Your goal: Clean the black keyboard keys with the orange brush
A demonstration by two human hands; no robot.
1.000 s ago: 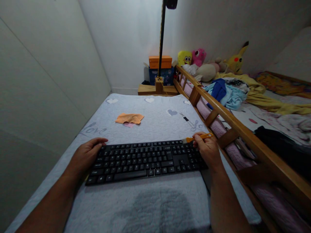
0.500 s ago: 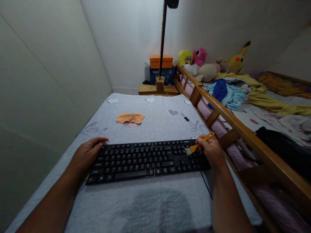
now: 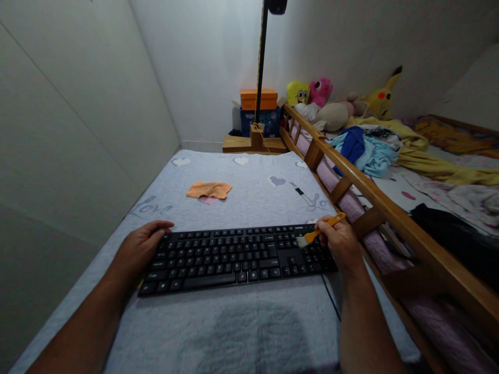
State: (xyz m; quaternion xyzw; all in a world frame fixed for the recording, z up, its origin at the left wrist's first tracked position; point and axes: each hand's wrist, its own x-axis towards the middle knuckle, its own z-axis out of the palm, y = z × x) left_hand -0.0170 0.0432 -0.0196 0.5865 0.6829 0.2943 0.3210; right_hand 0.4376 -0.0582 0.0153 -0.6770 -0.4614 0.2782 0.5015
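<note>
A black keyboard [image 3: 230, 259] lies across the bed, its cable running off at the lower right. My left hand [image 3: 140, 246] grips the keyboard's left end, with a finger along the back corner. Between the thumb and fingers of my right hand [image 3: 339, 241] is a small brush [image 3: 312, 237] with a yellow handle and pale bristles. Its bristles are at the keys left of the number pad, and its handle points up to the right. Part of the number pad is hidden behind my right hand.
An orange cloth [image 3: 209, 189] and a thin metal tool with a black slider [image 3: 299, 191] lie on the quilted sheet [image 3: 249, 205] beyond the keyboard. A wooden rail [image 3: 374, 202] borders the right side. Boxes [image 3: 259, 99] and a black pole [image 3: 261, 62] stand at the far end.
The brush bristles have shifted very slightly away from me over the keys, along with my right hand. My left hand and the keyboard stay in place.
</note>
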